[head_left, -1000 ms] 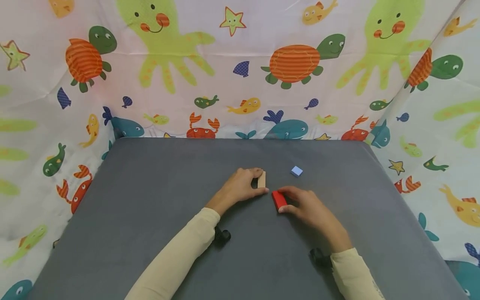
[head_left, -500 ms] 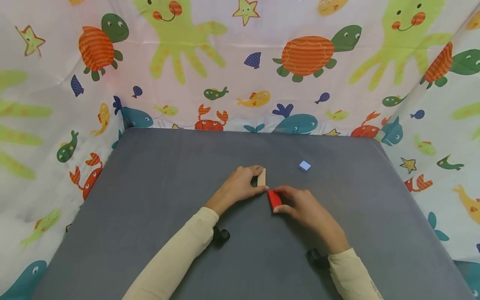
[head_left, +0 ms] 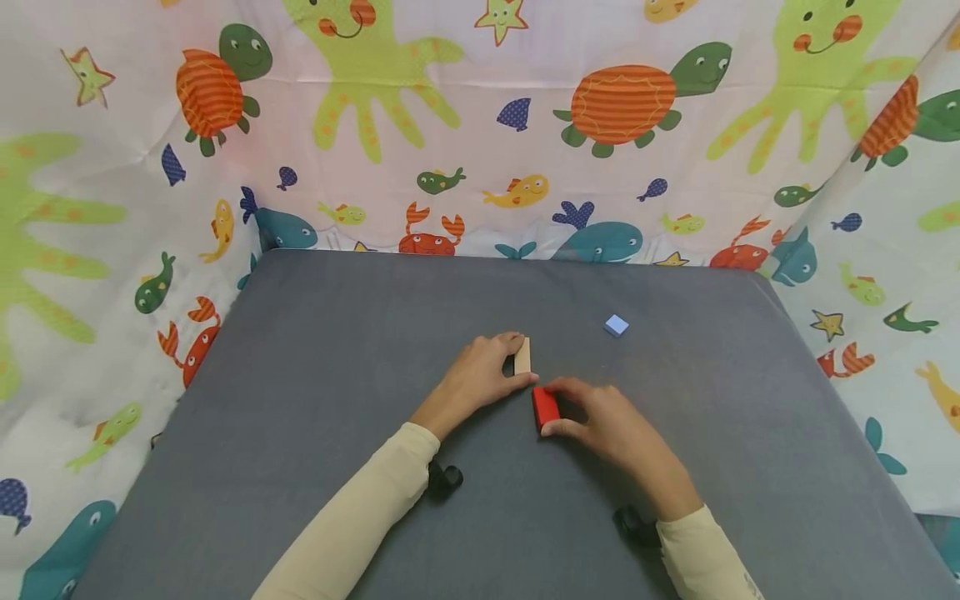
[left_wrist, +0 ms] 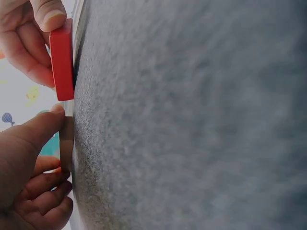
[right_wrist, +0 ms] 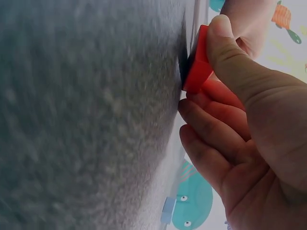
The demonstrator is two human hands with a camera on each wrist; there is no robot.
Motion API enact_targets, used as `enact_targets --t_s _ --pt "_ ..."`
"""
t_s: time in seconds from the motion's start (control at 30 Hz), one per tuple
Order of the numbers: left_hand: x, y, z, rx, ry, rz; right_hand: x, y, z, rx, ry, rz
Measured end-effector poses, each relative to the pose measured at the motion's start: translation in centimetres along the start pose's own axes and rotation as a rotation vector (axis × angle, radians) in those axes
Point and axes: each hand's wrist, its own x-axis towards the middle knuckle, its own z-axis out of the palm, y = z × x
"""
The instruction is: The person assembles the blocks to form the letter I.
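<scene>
A light wooden block lies on the grey surface, pinched between thumb and fingers of the left hand; the left wrist view shows this wooden block from the side. The right hand pinches a red block between thumb and fingers, just in front of the wooden one. In the left wrist view the red block stands close to the left thumb tip; whether they touch I cannot tell. The right wrist view shows the right thumb on the red block, low over the surface.
A small pale blue block sits on the grey table behind and to the right of the hands. Patterned cloth with sea animals hangs along the back and both sides.
The right hand has brought the red block left, closer to the left hand, and turned it slightly. The left hand holds the wooden block as before. The head view has shifted a little.
</scene>
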Motion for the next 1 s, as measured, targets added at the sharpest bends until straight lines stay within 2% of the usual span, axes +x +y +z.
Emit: enact_targets --t_s 0.3,0.57,0.77,1.0 --pt "-0.7 0.3 0.2 -0.016 -0.017 -0.041 -1.0 -1.0 0.6 -0.011 0.009 0.000" --pt "-1.3 0.2 0.3 -0.003 -0.013 -0.037 -1.4 -2.1 1.2 -0.036 0.023 0.007" --pt "-1.4 0.3 0.1 -0.028 -0.025 -0.043 -1.8 -3.0 1.6 -0.086 0.029 0.020" --pt "-1.5 0.5 -0.4 -0.070 -0.053 -0.114 -2.1 -3.6 1.4 -0.081 0.016 0.002"
